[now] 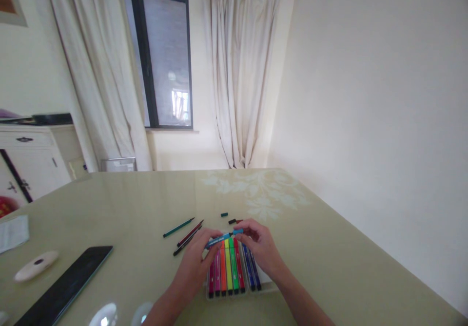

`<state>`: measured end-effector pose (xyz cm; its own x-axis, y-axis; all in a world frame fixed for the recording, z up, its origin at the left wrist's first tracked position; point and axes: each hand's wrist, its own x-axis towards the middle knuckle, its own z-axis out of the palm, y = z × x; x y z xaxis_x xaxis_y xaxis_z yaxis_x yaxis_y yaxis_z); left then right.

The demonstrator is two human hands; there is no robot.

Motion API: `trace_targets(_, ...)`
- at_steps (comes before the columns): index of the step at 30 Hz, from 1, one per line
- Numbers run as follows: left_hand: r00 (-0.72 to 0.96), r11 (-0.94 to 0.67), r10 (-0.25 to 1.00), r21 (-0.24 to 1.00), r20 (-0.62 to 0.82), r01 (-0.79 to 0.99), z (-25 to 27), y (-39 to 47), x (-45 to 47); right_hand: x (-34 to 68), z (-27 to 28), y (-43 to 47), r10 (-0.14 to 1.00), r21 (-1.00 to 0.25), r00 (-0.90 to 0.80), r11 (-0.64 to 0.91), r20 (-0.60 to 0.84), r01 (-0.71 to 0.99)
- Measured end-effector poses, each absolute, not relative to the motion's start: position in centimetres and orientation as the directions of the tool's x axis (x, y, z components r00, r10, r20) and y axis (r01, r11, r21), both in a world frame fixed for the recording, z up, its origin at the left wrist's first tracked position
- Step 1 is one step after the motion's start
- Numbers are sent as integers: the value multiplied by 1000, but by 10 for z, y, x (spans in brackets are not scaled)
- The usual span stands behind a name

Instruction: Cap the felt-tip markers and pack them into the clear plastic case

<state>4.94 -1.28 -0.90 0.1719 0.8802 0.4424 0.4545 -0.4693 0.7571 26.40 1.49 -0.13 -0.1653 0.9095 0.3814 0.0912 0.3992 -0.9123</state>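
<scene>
With the fingers of our left hand clamped on a blue marker and those of our right hand pinching a light-blue cap, we keep both roughly in line, probably so tip and cap mouth face squarely; whether they touch, we cannot tell. The marker, slim, pale-lettered and dark-tipped, tilts slightly over the clear case's far end. Inside the case we see a coloured row, presumably laid side by side to fit. Left of the case, three bare-tipped pens lie on the desk; beyond it, loose caps.
</scene>
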Motion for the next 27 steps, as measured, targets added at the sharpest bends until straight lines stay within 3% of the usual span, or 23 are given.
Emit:
trace_targets(13, 173, -433, 901, 814, 397, 388, -8, -20, 56, 270, -4, 16, 955, -979, -230, 201, 189, 34)
trace_targets(18, 162, -393, 920, 844, 358, 364, -7, -22, 65, 271, -1, 16, 948, -982, -261, 190, 181, 11)
trace_targets(23, 332, -435, 883, 844, 331, 314, -9, -31, 82, 283, 8, 18, 943, -976, -277, 141, 183, -165)
trace_targets(27, 429, -444, 872, 754, 237, 484, -15, -40, 91, 313, 11, 31, 977, -961, -192, 42, 97, -274)
